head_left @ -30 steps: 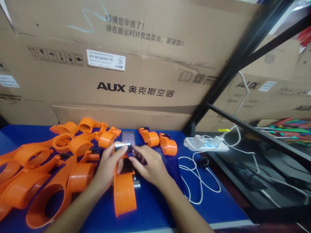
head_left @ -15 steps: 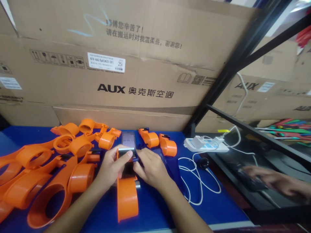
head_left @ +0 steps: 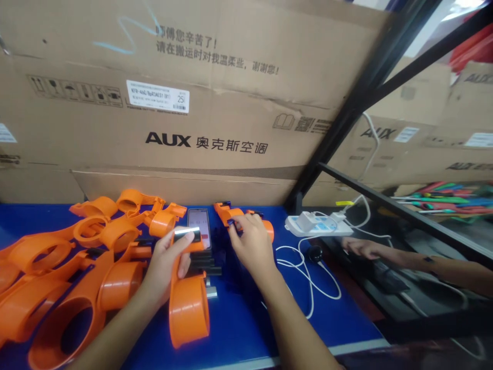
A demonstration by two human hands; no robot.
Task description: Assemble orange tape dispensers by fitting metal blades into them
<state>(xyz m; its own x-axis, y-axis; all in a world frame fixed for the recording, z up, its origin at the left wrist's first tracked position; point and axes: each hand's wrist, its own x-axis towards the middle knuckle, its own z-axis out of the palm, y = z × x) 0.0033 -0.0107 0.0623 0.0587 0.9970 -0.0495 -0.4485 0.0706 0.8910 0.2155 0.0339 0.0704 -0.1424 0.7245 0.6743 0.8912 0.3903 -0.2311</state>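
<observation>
In my left hand (head_left: pixel 169 262) is an orange tape dispenser (head_left: pixel 189 311), gripped by its upper end. My left thumb presses beside the dark roller (head_left: pixel 187 236), and the wide ring hangs below. My right hand (head_left: pixel 252 241) is stretched farther back, its fingers curled down at two orange tape dispensers (head_left: pixel 227 213), partly covering them. Something small and dark blue shows at its thumb and fingertip; I cannot make out what it is. Between the hands lie several short black rods (head_left: pixel 206 262) and a phone (head_left: pixel 199 226) with its screen lit.
Many orange tape dispensers (head_left: pixel 121 282) crowd the left of the blue tabletop (head_left: pixel 231 334). A power strip (head_left: pixel 318 224) and white cables are at right, by a black metal frame (head_left: pixel 342 133). Large cartons (head_left: pixel 208 123) stand behind. Another person's hand (head_left: pixel 364 249) is beyond the frame.
My right hand has left the held dispenser and moved back and to the right, to the dispensers there. My left hand still holds its dispenser, now slightly farther left in view.
</observation>
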